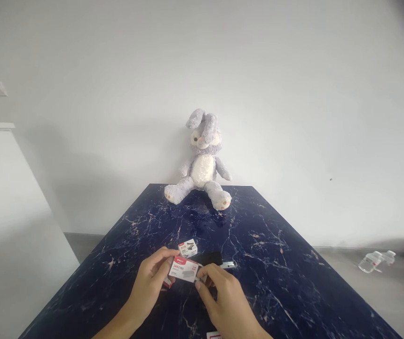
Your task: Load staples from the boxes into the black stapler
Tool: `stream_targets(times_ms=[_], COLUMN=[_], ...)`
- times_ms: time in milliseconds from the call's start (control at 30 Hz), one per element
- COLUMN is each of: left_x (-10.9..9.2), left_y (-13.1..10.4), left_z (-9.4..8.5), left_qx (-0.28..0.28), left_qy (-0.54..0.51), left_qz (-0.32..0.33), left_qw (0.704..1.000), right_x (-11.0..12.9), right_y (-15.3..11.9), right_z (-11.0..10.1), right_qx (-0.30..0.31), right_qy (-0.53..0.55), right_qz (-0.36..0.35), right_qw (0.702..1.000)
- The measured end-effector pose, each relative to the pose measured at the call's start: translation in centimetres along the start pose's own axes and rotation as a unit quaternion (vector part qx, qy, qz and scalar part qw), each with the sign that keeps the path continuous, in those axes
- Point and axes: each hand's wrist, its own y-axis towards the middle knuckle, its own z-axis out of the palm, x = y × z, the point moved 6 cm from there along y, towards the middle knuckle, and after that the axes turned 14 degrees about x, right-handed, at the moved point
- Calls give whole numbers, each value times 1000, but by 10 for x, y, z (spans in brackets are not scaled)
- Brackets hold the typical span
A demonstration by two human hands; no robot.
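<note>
A small white-and-red staple box [184, 269], printed with "24/6", is held above the table between both hands. My left hand [151, 273] is closed on its left end, thumb in front. At the right end, my right hand [221, 292] pinches the box with thumb and fingertips; whether the flap there is open I cannot tell. Just behind stands another small white box [188, 246] with a picture on it. A black stapler-like object [210, 258] with a metal end lies past my right hand, partly hidden. Below my left fingers shows a red-edged item [167, 283], mostly covered.
A grey plush rabbit [203, 172] sits at the far end of the dark blue marbled table [145, 226], against the wall. A white-and-red piece [214, 335] shows at the bottom edge. Clear plastic bottles [371, 262] lie on the floor at right; a white cabinet [7, 212] stands left.
</note>
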Motion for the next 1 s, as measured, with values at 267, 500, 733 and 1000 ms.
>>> stream_targets(times_ms=[267,500,733,1000], left_x=[-9,10,11,-1], left_y=[1,4,3,0], left_z=[8,1,13,17], left_qx=[27,4,78,69], left_qy=[1,-11,-57,-2], left_qz=[12,-30,-36,-45], left_qw=[1000,999,995,997], right_x=[0,-1,-2,0], right_y=[1,1,-2,-3], right_z=[7,3,-5,-10], right_qx=[23,-19,-52,-88], right_qy=[-114,-57,2,5], right_qz=[-19,-38,-22,-38], right_qw=[993,997,998,995])
